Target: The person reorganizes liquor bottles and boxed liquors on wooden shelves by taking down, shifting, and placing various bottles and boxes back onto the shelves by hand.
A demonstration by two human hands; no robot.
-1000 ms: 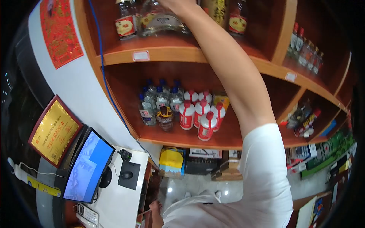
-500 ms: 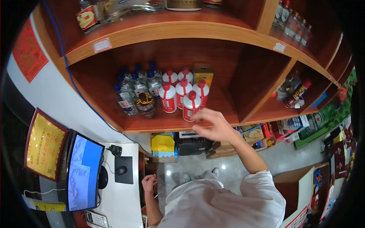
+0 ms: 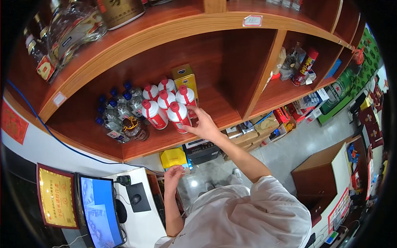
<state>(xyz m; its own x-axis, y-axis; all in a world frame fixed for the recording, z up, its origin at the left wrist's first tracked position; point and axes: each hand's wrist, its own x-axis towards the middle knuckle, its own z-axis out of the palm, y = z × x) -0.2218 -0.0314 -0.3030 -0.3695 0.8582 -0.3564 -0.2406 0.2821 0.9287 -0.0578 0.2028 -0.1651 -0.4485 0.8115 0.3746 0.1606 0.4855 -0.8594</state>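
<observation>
My right hand reaches to the frontmost white-and-red bottle, thumb and fingers spread at its right side. The fingertips overlap the bottle's edge; whether they press on it I cannot tell. Behind it stand several matching bottles with red caps, all upright on the wooden shelf. Below the shelf edge, my left hand hangs in the air with loosely bent fingers and nothing visible in them. A yellow bag lies behind and below that hand.
Clear bottles with blue caps and a dark round bottle stand left of the white ones. A gold box is behind. The monitor and mouse are on a white desk at lower left.
The view has shifted rightward and closer to the shelf. My right hand has come up to the front bottle's side. My left hand has risen toward the shelf edge.
</observation>
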